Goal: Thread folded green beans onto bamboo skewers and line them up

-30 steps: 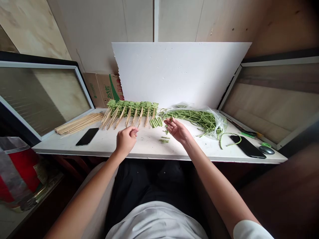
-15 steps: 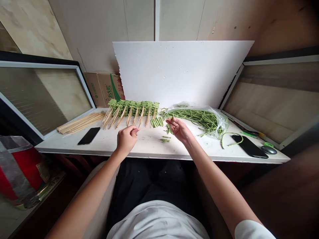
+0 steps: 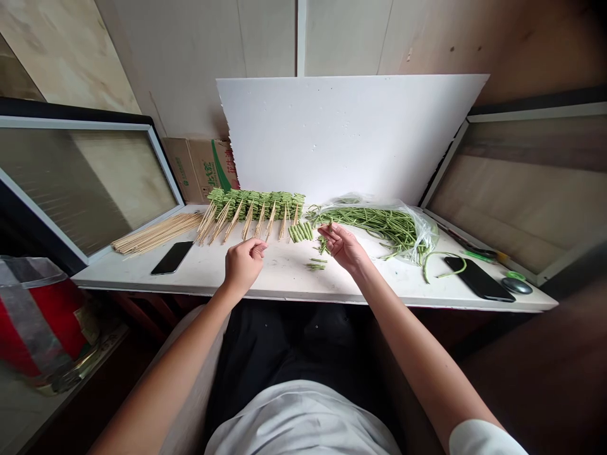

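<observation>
My left hand hangs curled just above the white table, its thumb and forefinger close together, with nothing visible in them. My right hand is turned palm up, and a small piece of green long bean shows at its fingertips. Beyond the hands lies a long row of skewered beans, its bamboo sticks pointing toward me. A short skewered bean group lies near my right hand. Below it are a few cut bean pieces. A plastic bag of long beans lies to the right.
A bundle of bamboo skewers and a black phone lie at the left. At the right are another phone, a loose bean and a dark oval object. A white foam board stands behind.
The whole view has drifted slightly, with the table sliding right in the picture. Both hands keep nearly the same pose and position over the table.
</observation>
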`<state>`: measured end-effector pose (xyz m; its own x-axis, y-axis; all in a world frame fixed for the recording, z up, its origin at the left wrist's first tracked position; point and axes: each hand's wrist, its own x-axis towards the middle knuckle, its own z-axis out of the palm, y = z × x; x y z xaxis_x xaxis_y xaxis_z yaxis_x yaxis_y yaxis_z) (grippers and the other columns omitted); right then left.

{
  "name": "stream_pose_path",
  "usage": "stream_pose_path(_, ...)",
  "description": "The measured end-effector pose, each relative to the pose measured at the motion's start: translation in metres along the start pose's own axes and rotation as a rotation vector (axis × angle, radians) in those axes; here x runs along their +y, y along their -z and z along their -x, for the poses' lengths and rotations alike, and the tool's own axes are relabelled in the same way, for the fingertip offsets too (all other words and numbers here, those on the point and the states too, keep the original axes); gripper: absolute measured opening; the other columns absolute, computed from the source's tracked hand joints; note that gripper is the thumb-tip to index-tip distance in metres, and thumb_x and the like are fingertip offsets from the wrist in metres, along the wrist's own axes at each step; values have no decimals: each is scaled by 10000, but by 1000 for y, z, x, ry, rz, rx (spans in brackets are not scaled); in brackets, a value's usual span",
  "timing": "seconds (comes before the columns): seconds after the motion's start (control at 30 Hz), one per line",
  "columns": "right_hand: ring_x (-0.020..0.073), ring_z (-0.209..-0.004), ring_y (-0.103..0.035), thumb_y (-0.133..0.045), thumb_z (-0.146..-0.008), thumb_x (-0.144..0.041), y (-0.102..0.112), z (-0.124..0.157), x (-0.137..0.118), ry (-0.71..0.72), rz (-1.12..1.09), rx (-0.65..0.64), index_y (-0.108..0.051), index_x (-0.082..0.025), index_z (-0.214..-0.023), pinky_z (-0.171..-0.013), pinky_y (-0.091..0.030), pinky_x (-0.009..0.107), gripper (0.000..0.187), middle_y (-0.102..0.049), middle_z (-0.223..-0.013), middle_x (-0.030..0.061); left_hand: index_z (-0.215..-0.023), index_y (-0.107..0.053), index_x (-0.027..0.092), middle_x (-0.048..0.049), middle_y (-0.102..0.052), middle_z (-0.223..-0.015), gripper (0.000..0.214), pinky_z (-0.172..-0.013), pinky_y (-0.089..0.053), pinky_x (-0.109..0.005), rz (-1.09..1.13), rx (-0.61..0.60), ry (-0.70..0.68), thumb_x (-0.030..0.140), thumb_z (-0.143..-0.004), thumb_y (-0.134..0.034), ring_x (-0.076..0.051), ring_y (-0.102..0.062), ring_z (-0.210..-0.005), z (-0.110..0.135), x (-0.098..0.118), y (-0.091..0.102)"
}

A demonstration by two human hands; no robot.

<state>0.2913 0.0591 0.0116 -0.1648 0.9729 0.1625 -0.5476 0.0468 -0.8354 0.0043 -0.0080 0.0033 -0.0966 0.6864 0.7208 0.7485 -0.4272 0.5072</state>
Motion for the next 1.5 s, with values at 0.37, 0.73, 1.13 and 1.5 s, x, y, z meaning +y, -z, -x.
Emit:
stream_pose_path(0.37,264,-1207,-729,-939,-729,-444,6,-2,0,42,97,-22,-763,-254,-897,-639,-560,234,309,-824,-1070,54,-864,-781,205,-29,-750,-714,208,-711,-510,-294,-10,-18,16,204,-928,-584,-202,-694,-675,-1,1,1)
stream_pose_path(0.73,211,-943,-756,-944,-711,-443,6,0,-6,49,213,-29,-793,-229,-842,-603,-517,235,293,-814,-927,65,-886,-791,221,-30,-787,-780,252,-719,-524,-288,-90,-13,-25,121,-887,-560,-218,-733,-752,-2,1,6)
stream_pose_path(1.13,141,-810,-640,-956,-687,-398,-8,5,15,5,190,-38,-792,-222,-776,-676,-552,250,257,-747,-921,20,-861,-780,207,-36,-770,-747,262,-724,-531,-292,-69,-14,-39,101,-879,-541,-219,-734,-745,3,7,0)
stream_pose_path(1.5,201,-875,-696,-938,-730,-471,4,1,5,100,507,-163,-840,-254,-930,-668,-552,294,310,-790,-1097,62,-889,-781,213,-34,-778,-753,231,-716,-508,-301,-95,7,9,147,-915,-561,-226,-725,-731,-3,3,5)
